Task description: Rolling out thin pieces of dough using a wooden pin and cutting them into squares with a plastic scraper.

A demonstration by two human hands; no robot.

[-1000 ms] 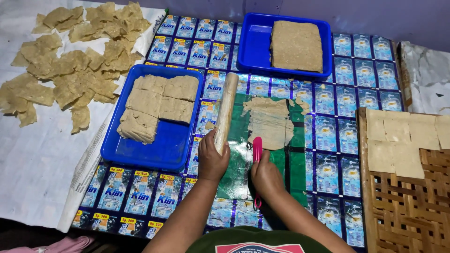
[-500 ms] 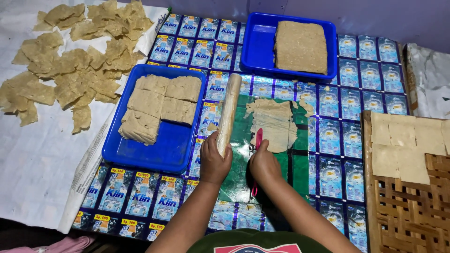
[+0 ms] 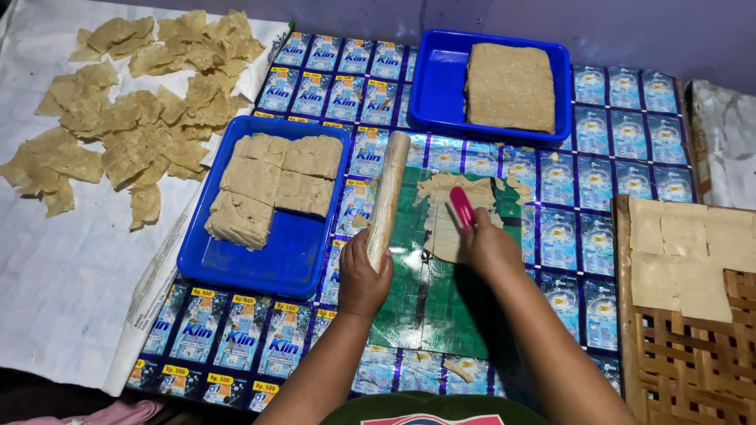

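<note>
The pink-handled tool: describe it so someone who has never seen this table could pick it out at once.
Start at the green mat in the middle of the table, between the two blue trays. On it lies a ragged thin sheet of dough, and the right hand holds the tool over that sheet. It is the only bright pink thing there, unlike the pale rolling pin in the left hand.

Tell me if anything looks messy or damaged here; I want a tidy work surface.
The thin dough sheet on the green mat is ragged, with torn edges, and small scraps lie loose beside it on the blue patterned cover. Another bit sits near the front edge. Nothing else stands out.
</note>
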